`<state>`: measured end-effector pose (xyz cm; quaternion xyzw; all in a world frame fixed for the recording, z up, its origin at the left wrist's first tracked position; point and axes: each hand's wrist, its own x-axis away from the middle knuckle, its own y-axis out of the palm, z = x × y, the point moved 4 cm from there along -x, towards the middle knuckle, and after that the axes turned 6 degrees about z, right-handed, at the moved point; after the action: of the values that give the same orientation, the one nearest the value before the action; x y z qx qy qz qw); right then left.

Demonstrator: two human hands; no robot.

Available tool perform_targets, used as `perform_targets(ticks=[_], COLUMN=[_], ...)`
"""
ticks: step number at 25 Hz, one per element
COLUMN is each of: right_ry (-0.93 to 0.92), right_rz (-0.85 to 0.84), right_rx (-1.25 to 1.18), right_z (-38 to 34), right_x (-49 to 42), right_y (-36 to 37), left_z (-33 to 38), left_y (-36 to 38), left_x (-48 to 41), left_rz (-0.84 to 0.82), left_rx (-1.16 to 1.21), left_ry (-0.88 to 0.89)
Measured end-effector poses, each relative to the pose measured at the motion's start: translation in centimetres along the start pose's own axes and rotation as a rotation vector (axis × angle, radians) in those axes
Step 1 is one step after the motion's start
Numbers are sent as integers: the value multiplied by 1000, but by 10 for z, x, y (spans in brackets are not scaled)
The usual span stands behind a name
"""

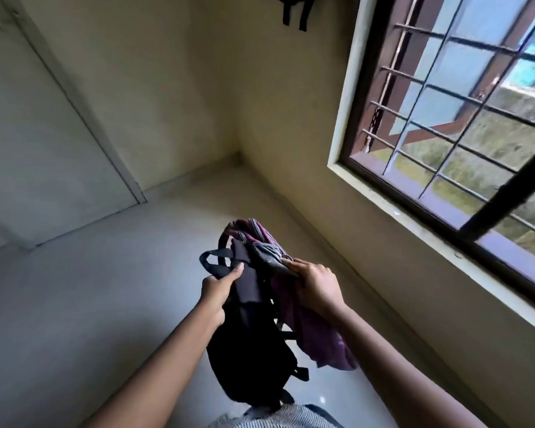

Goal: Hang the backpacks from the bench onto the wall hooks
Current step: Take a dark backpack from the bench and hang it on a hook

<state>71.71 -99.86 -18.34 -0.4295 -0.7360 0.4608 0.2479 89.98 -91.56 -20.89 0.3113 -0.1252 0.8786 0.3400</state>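
Note:
I hold a purple and black backpack [309,332] in the air over the floor, in front of my body. My left hand [218,291] grips its black top handle and the strap beside it. My right hand [314,284] grips the grey upper part of the purple side. The bag hangs down between my forearms, its black back panel toward me. High on the far wall, the straps of a black bag [294,7] hang down at the top edge of the view; whatever holds it is out of view.
A barred window [451,118] with a brown frame fills the right wall. A pale door [44,149] stands at the left. The light tiled floor [105,288] runs to the room's corner ahead.

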Motion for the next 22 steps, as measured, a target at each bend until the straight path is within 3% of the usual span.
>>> perform_targets(ticks=[14, 18, 22], right_ry=[108, 188, 189], right_rz=[-70, -3, 81], right_rx=[90, 26, -207], right_z=[26, 24, 1], right_x=[-326, -387, -436], right_y=[58, 61, 56], left_z=[172, 203, 238], left_y=[86, 102, 113], left_x=[-251, -296, -335], left_rz=[20, 16, 10], left_rx=[-132, -186, -370], left_ry=[16, 9, 93])
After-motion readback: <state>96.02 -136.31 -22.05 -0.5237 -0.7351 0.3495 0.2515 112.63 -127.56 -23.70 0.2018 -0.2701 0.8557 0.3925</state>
